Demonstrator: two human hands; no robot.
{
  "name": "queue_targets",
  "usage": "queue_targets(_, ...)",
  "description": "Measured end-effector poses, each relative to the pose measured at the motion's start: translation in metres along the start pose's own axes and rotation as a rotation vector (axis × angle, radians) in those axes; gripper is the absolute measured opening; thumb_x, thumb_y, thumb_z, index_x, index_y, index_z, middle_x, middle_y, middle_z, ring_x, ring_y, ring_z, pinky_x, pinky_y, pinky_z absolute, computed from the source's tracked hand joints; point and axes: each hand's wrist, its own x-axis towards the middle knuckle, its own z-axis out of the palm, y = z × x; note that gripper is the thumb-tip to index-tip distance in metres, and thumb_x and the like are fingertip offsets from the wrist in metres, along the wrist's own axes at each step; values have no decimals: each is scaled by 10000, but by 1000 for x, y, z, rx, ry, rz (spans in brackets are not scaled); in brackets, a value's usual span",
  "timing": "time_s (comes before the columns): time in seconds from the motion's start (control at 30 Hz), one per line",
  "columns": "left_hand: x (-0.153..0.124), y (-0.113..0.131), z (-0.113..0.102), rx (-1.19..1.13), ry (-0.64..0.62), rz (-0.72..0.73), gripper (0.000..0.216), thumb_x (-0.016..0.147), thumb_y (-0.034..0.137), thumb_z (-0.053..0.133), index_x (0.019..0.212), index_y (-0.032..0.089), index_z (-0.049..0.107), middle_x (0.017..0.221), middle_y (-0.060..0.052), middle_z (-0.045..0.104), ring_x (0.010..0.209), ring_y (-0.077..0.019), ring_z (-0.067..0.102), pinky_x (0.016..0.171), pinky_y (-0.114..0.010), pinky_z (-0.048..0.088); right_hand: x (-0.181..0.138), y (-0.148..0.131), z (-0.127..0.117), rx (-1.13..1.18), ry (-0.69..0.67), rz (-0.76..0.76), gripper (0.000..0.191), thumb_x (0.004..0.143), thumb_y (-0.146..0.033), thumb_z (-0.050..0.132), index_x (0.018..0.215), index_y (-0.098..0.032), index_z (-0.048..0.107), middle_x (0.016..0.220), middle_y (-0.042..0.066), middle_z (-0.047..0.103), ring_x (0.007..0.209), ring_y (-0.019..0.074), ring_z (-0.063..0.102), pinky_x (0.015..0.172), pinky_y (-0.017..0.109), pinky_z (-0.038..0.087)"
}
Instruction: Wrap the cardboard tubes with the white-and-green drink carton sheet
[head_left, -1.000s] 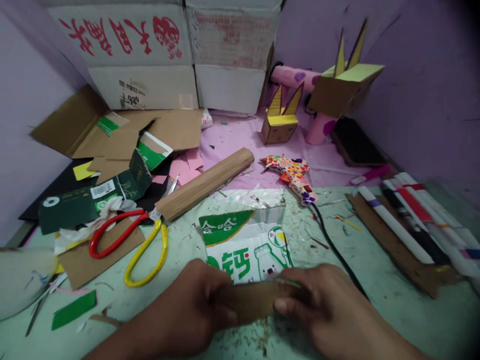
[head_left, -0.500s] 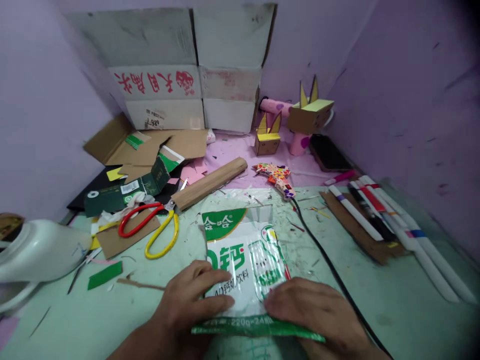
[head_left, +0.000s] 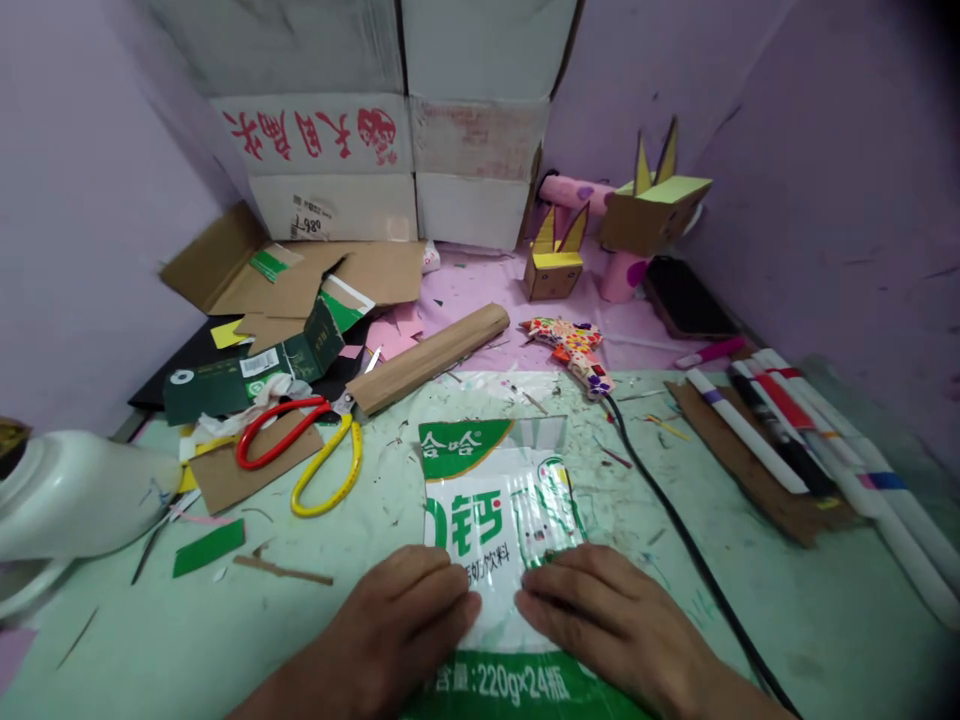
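Dim, soft light — blurred, dark-vignetted, stretched edges.

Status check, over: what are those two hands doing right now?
Left hand, right hand: open, palms down on printed plastic sheet. Sheet flat on green table. Black cord runs just right of right hand.

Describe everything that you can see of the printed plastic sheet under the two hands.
The plastic sheet is a flattened, glossy wrapper. It is partly clear and printed white and green, with Chinese characters and "220g×24" on a green band at its near edge. It lies flat on the pale green table. Its far end is clear and slightly creased, with glare on it. The left hand and right hand press on its near part, palms down, fingers spread.
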Motion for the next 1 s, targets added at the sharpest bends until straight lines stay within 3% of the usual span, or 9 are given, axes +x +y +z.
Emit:
queue_targets(0.23,4,-9,6,-76,94,-8,204,940,227,399,989,140,576,788,-50,672,581,-149,534,484,-262,411,2,0,-3,-9,56,58,230,948,-174,440,1017,-177,660,960,20,748,787,130,674,702,264,540)
queue_targets(0.43,4,-11,16,-280,119,-148,134,906,159,471,844,165,590,716,-27,663,576,-131,514,490,-239,403,8,5,-10,119,-35,136,242,952,-236,436,956,-203,676,892,17,759,724,116,693,638,219,541)
queue_targets(0.6,15,-16,12,-487,22,-306,161,846,166,524,693,189,570,628,-3,588,574,-125,506,498,-243,358,15,7,-14,383,-83,300,397,964,-412,311,942,-231,663,822,28,742,670,142,666,581,231,521)
queue_targets(0.73,22,-16,9,-583,30,-442,178,832,167,468,696,192,580,611,0,528,530,-113,490,440,-230,311,18,9,-12,484,-91,413,159,877,-238,500,921,-244,653,733,6,701,633,148,628,542,241,479)
queue_targets(0.87,15,-14,12,-529,198,-323,141,884,250,470,818,202,585,672,-7,583,579,-120,529,489,-242,365,15,10,-10,483,-73,308,177,898,-212,473,972,-232,632,847,35,714,763,163,647,666,264,510)
queue_targets(1.0,4,-14,16,-322,65,-227,94,873,236,498,834,214,580,714,-6,615,630,-133,552,538,-251,399,2,9,-13,321,-60,161,218,919,-235,459,1095,-214,584,976,68,702,884,182,633,747,287,520)
